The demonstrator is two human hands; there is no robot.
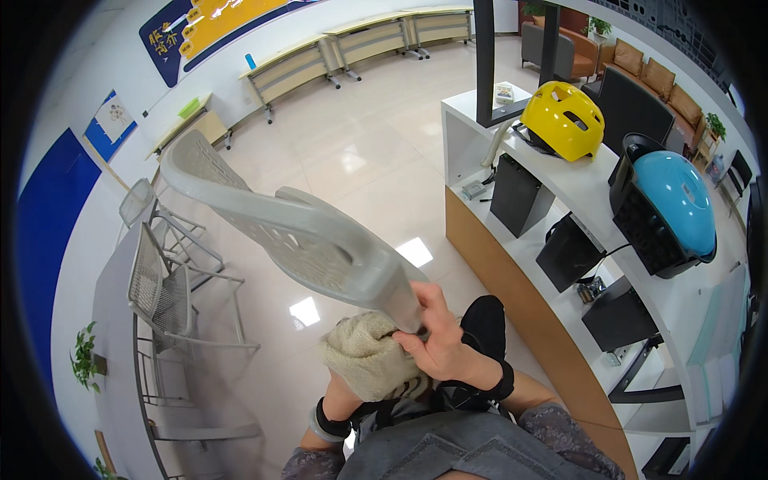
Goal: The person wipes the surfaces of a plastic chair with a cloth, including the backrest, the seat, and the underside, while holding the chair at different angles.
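Note:
A light grey plastic chair shell [288,246] with a perforated surface rises in front of me, stretching up and to the left. My right hand [435,336] grips its narrow lower edge, thumb and fingers around it. My left hand [345,390] is mostly hidden beneath a beige terry towel [372,360], which is bunched over it and touches the end of the shell. The fingers of my left hand do not show. Both wrists wear black bands, and the left one also carries a pale ring.
To the right, a curved white counter [576,174] bears a yellow helmet [564,123] and a blue helmet [675,198], with black boxes on the shelf below. Folding chairs [162,294] stand at the left beside a grey table. Folding tables [372,42] line the far wall.

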